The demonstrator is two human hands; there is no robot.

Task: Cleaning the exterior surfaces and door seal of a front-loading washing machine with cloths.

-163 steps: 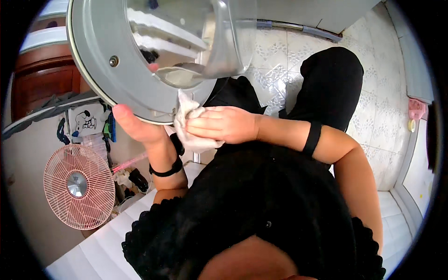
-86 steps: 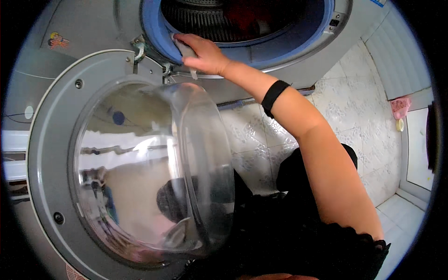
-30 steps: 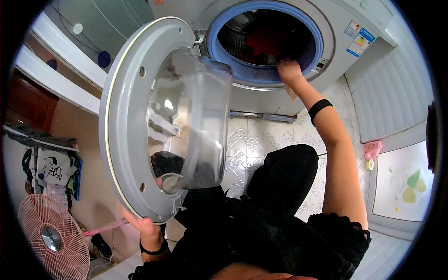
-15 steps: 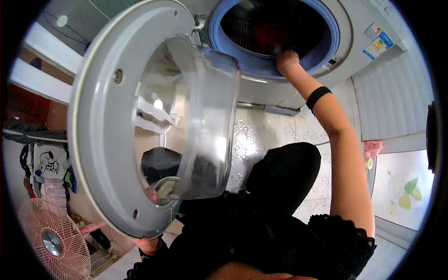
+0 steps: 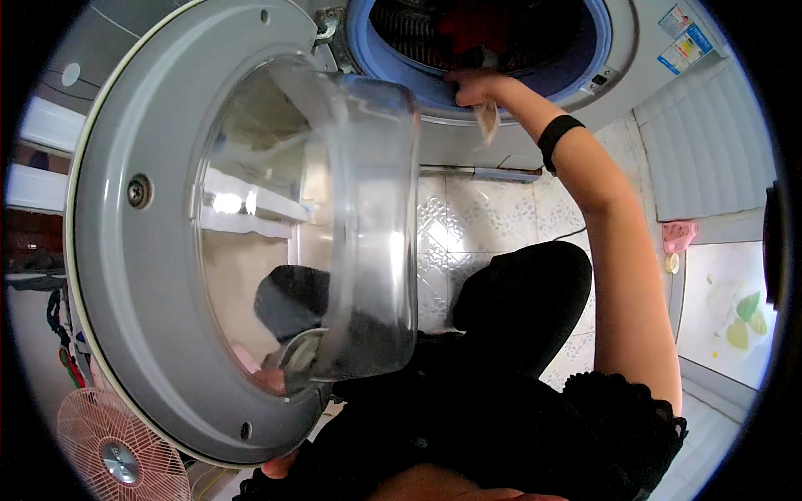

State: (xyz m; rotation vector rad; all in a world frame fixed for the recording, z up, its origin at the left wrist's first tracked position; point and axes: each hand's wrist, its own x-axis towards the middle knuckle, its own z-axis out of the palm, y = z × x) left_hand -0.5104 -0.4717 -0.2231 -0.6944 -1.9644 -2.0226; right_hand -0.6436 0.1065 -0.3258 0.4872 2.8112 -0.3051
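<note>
shifted leftward since one second earlier: the right hand (image 5: 478,87), now near the middle of the lower rim of the gasket (image 5: 430,93). the washing machine (image 5: 443,146) is silver-grey and front-loading, a dark red item (image 5: 472,29) lying in its ribbed drum (image 5: 397,29). its door (image 5: 150,284), swung out beyond the opening's left edge, shows a glossy grey ring with a pale outer edge and a clear, bulging bowl (image 5: 376,242) bearing bright reflections. the gasket is blue. the left hand (image 5: 280,466), mostly hidden, touches the door's bottom edge; its degree of closure cannot be told. the cloth (image 5: 488,125), off-white and crumpled, is gripped in the right hand's curled fingers at the gasket's lower rim, one limp end hanging below.
</note>
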